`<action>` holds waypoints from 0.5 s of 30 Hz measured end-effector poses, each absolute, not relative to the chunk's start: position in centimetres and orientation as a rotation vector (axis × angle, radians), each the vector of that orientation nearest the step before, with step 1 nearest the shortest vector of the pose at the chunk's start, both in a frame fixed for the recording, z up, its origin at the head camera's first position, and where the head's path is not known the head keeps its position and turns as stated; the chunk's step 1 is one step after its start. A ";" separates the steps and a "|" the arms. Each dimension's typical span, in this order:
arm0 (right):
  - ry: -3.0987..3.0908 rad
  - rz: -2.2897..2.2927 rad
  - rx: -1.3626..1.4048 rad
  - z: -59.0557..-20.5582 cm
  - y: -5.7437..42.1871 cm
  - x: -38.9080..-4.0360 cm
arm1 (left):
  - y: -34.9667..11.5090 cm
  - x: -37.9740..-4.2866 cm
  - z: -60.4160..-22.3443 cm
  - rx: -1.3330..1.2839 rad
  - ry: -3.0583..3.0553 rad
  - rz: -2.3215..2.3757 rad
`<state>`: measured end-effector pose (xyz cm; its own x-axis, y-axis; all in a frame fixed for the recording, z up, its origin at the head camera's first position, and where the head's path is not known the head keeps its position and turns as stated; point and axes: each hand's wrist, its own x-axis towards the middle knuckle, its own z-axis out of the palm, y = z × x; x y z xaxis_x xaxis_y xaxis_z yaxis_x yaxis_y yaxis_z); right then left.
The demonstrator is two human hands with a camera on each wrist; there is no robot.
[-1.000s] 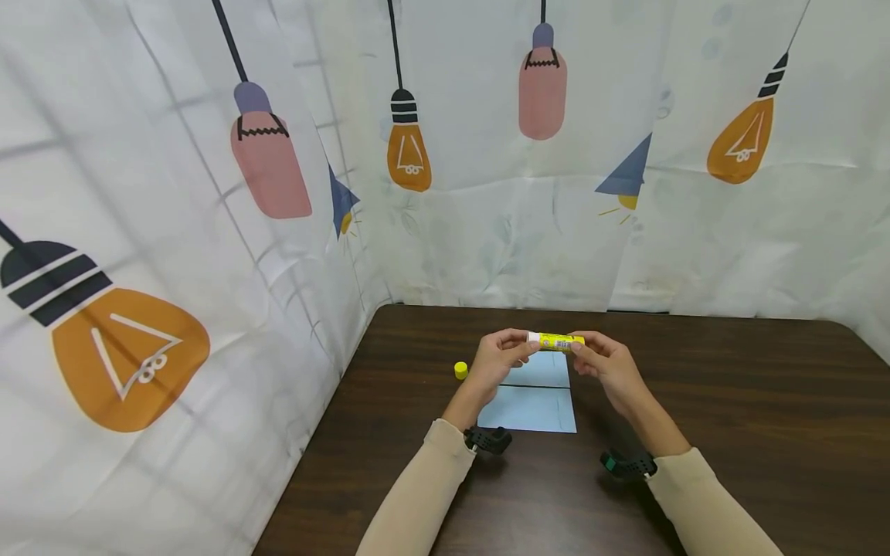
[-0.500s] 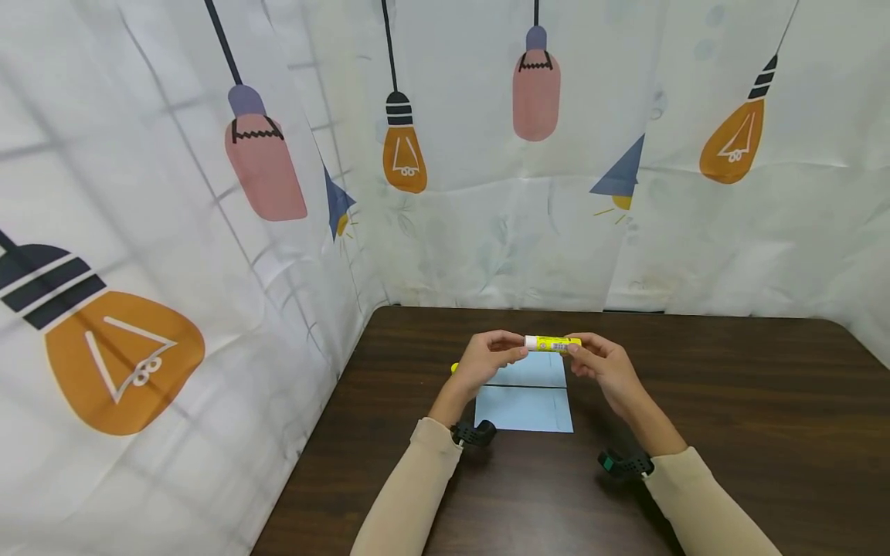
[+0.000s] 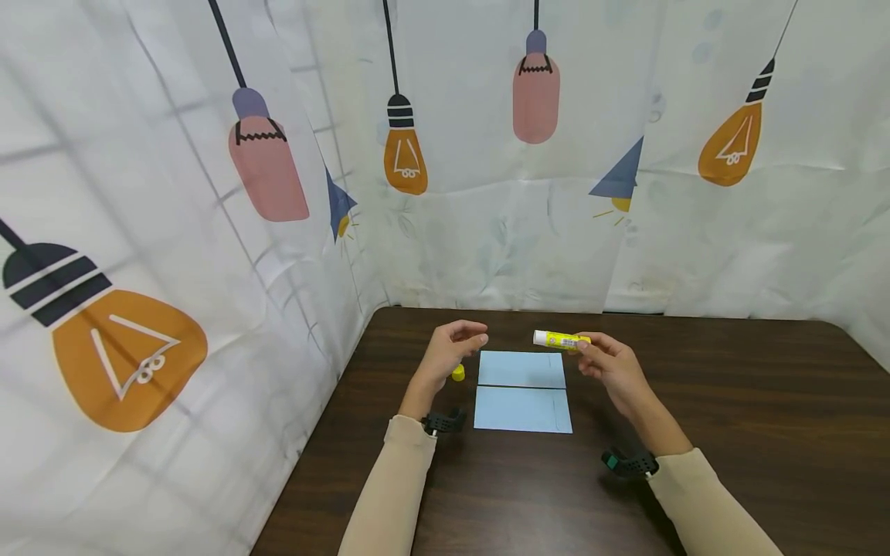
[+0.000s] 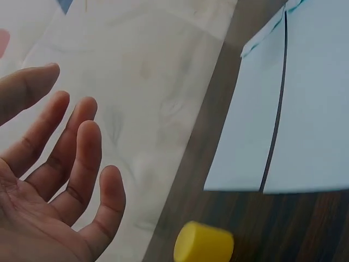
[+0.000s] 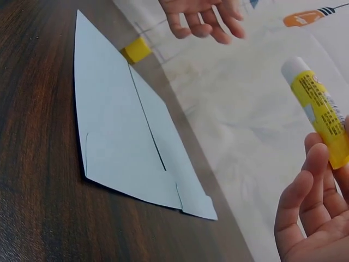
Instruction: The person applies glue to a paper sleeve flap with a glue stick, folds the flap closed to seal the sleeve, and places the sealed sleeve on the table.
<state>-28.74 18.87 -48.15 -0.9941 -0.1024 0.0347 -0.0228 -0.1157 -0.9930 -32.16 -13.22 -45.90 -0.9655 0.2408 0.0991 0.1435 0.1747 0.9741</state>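
Observation:
A yellow glue stick (image 3: 558, 340) with a white end is pinched at its yellow end by my right hand (image 3: 615, 369), above the far right corner of the light blue paper (image 3: 523, 409). In the right wrist view the glue stick (image 5: 319, 106) tilts with its white end up. My left hand (image 3: 445, 357) holds nothing; its fingers are loosely bent, with the thumb apart from them in the left wrist view. Below it on the table stands a yellow cap (image 3: 458, 373), left of the paper. A dark line crosses the paper from side to side.
The dark brown wooden table (image 3: 730, 432) reaches back to a white curtain (image 3: 459, 247) printed with lamps. More of the curtain hangs along the table's left edge. Each wrist wears a black band, such as the left band (image 3: 443, 422).
My left hand has let go of the glue stick's white end and moved left, uncovering more of the paper. My right hand keeps the glue stick nearly in place.

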 end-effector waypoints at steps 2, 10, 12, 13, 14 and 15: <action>2.038 -2.315 -0.136 -48.2 19.0 -28.8 | -14.0 -32.3 -46.0 0.380 2.369 1.956; 2.036 -2.322 -0.113 -48.0 19.3 -28.8 | -16.4 -32.7 -46.9 0.436 2.546 1.780; 2.036 -2.325 -0.099 -48.0 19.4 -28.8 | -16.8 -32.9 -47.3 0.451 2.555 1.742; 2.034 -2.325 -0.096 -48.0 19.4 -28.8 | -17.0 -33.0 -47.4 0.457 2.556 1.727; 2.033 -2.326 -0.092 -48.0 19.4 -28.8 | -17.1 -33.0 -47.6 0.460 2.554 1.714; 2.034 -2.319 -0.098 -48.0 19.5 -28.8 | -17.2 -33.1 -47.7 0.460 2.552 1.700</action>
<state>-28.81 19.52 -48.03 -0.9965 -0.0833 0.0111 -0.0001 -0.1305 -0.9915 -33.05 -17.24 -47.72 -0.9552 0.2663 0.1289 0.2215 0.3550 0.9082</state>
